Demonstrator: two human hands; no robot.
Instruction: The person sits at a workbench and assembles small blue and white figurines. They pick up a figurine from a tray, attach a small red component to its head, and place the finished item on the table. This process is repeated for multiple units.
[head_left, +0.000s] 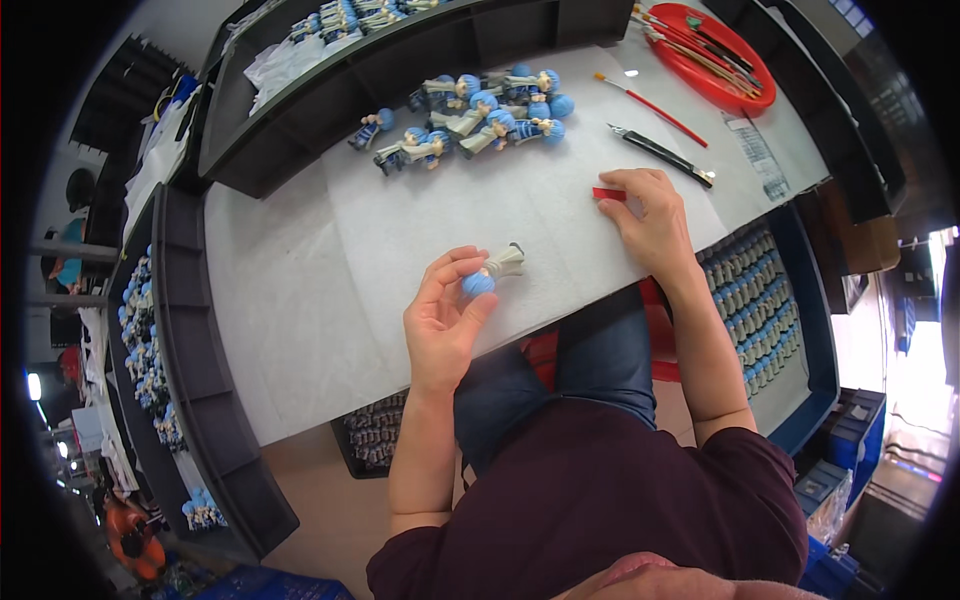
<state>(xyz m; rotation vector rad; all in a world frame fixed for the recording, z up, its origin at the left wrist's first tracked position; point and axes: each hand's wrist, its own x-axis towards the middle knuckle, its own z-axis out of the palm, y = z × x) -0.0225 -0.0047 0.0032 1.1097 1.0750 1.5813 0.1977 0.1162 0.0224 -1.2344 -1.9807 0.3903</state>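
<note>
White paper sheeting covers the worktop [300, 300], which is walled at the back and left by dark shelving [330, 110]. Just above the near edge of the worktop, one small figurine [492, 270] is pinched between the thumb and fingertips of the left hand [445, 320]; its round, glossy blue head points toward the palm and its pale, ribbed body points away to the right. The right hand [650, 220] is laid on the paper well to the right, fingers curled over a small flat red piece [608, 194], of which only one end is seen; whether it is gripped or merely covered cannot be told. Beyond the hands, a heap of like figurines [480, 120] is piled near the shelving, roughly a dozen, though an exact count is prevented by overlap. One black-handled knife [660, 155] and one thin red-handled brush [650, 105] are laid slantwise behind the right hand. One oval red tray [760, 75], smooth and shiny, is set at the far right corner, with several more brushes held in it. Many more figurines are packed in rows in a blue bin [815, 320] to the right and on the left shelving.
</note>
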